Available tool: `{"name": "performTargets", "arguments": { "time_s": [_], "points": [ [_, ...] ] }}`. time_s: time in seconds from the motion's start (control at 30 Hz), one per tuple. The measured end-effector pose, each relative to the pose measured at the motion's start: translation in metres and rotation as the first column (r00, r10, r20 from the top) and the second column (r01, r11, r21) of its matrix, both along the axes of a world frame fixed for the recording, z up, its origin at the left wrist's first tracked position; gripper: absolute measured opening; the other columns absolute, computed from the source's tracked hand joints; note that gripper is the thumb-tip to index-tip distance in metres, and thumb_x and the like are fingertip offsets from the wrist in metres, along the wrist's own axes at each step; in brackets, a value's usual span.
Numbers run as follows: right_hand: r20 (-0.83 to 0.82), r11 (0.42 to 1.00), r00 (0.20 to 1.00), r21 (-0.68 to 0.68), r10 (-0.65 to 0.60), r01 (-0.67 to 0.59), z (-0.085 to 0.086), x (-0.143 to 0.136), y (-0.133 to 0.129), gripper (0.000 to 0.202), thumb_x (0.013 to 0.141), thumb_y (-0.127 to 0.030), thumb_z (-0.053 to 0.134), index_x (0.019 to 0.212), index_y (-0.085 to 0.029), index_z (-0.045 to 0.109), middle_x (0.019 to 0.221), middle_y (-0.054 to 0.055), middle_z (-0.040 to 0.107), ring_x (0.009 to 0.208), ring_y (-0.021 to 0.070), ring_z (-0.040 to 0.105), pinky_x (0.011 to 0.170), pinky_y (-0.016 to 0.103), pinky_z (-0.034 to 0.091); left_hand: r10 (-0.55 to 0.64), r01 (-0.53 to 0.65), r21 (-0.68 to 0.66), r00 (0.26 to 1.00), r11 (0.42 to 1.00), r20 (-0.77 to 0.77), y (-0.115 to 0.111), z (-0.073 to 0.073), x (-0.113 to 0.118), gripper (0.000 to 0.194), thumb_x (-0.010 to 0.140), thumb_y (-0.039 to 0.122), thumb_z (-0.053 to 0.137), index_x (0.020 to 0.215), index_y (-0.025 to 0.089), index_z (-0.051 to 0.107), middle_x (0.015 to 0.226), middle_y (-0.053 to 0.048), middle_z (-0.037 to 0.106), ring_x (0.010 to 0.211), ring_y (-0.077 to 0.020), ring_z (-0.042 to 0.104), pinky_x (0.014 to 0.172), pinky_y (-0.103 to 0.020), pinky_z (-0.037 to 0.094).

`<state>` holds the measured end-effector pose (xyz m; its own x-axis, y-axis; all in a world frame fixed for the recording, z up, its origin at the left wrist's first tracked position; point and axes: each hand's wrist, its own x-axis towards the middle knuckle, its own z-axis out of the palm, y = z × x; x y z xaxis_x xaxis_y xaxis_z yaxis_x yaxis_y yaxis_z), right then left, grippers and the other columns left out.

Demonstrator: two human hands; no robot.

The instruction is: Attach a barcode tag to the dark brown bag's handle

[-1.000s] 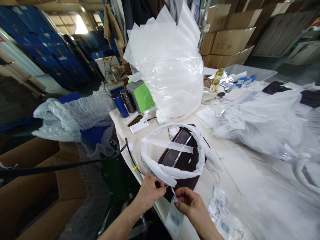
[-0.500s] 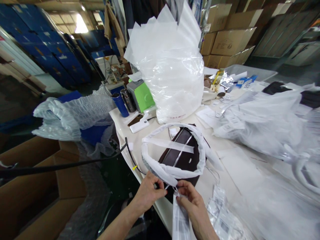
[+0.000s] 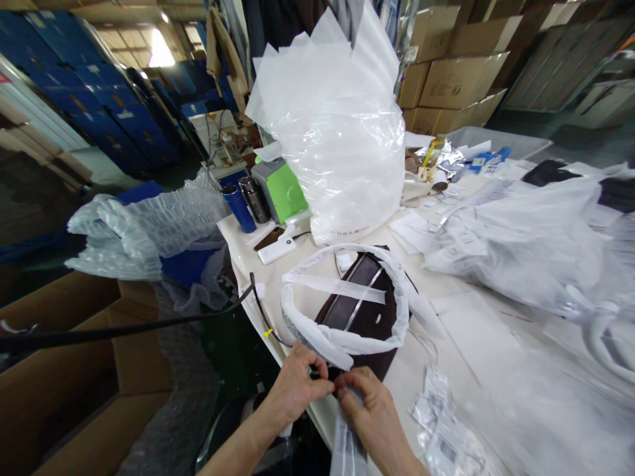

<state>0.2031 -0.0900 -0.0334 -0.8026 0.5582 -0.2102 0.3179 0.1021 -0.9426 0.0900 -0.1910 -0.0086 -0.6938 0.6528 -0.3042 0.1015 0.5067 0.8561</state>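
A dark brown bag (image 3: 357, 301) lies on the table, with a long strap wrapped in white paper (image 3: 296, 317) looped over it. By the near end of that wrapping, my left hand (image 3: 301, 382) pinches thumb and finger together; what is between them is too small to make out. My right hand (image 3: 367, 400) is closed at the top of a clear plastic sleeve (image 3: 346, 444), which hangs down past the table's near edge. The fingertips of both hands almost touch, just in front of the bag.
A tall plastic bag of white foam sheets (image 3: 347, 145) stands behind. Small silver packets (image 3: 439, 423) lie at right, with plastic-wrapped goods (image 3: 516, 244) beyond. A black strap (image 3: 198, 317) crosses at left above an open carton (image 3: 133, 357). A power bank (image 3: 276, 250) lies near a blue tumbler (image 3: 239, 208).
My right hand has moved slightly left and down, carrying the plastic sleeve, and its fingertips have come up to my left hand's. The bag and wrapped strap stay in place.
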Motion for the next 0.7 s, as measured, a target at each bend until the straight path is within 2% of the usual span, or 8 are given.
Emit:
{"name": "performTargets", "arguments": {
  "time_s": [0.1,0.2,0.33,0.5,0.7],
  "points": [
    [-0.009,0.999,1.0,-0.046,-0.003,0.003,-0.0036,0.0028,0.0017,0.016,0.065,-0.017,0.049,0.069,-0.019,0.065,0.076,0.004,0.059,0.077,0.0209,0.057,0.074,0.032,0.042,-0.011,0.011,0.032,1.0,0.999,-0.01,0.0,0.0021,-0.0014,0.019,0.059,0.012,0.06,0.076,0.018,0.065,0.094,-0.004,0.066,0.096,-0.024,0.055,0.09,-0.036,0.039],
    [0.003,0.997,1.0,-0.08,0.004,-0.004,-0.0057,0.0045,0.0042,0.016,0.065,-0.018,0.05,0.069,-0.019,0.065,0.077,0.004,0.06,0.077,0.0207,0.056,0.074,0.033,0.042,-0.062,0.07,0.065,0.991,0.995,-0.122,0.0015,0.0015,-0.0013,0.028,0.067,0.013,0.053,0.088,0.022,0.069,0.109,-0.003,0.064,0.102,-0.0237,0.054,0.096,-0.038,0.036],
    [0.022,0.995,0.999,-0.097,0.025,-0.023,-0.0016,0.0031,0.0064,0.015,0.064,-0.02,0.05,0.069,-0.019,0.064,0.077,0.005,0.06,0.077,0.0214,0.057,0.073,0.033,0.042,-0.073,0.09,0.059,0.968,0.994,-0.239,0.0046,-0.0013,0.0004,0.032,0.065,0.01,0.052,0.088,0.024,0.071,0.105,-0.002,0.066,0.099,-0.0249,0.055,0.098,-0.04,0.035],
    [0.021,0.996,1.0,-0.093,0.02,-0.018,0.0038,0.0013,0.0075,0.015,0.064,-0.02,0.049,0.068,-0.018,0.064,0.076,0.006,0.06,0.078,0.0222,0.057,0.075,0.035,0.042,-0.055,0.067,0.043,0.97,0.997,-0.238,0.0063,-0.0014,0.0003,0.031,0.063,0.009,0.053,0.086,0.022,0.071,0.101,-0.004,0.067,0.092,-0.026,0.058,0.095,-0.042,0.038],
    [0.015,0.996,0.999,-0.086,0.039,-0.038,0.0011,0.0027,0.0083,0.016,0.064,-0.019,0.049,0.07,-0.018,0.064,0.077,0.006,0.06,0.078,0.0218,0.057,0.076,0.035,0.042,-0.031,0.045,0.052,0.969,0.998,-0.243,0.0073,-0.0004,0.0019,0.031,0.064,0.01,0.053,0.085,0.023,0.071,0.097,-0.003,0.067,0.097,-0.0254,0.055,0.096,-0.041,0.037]
  ]
}}
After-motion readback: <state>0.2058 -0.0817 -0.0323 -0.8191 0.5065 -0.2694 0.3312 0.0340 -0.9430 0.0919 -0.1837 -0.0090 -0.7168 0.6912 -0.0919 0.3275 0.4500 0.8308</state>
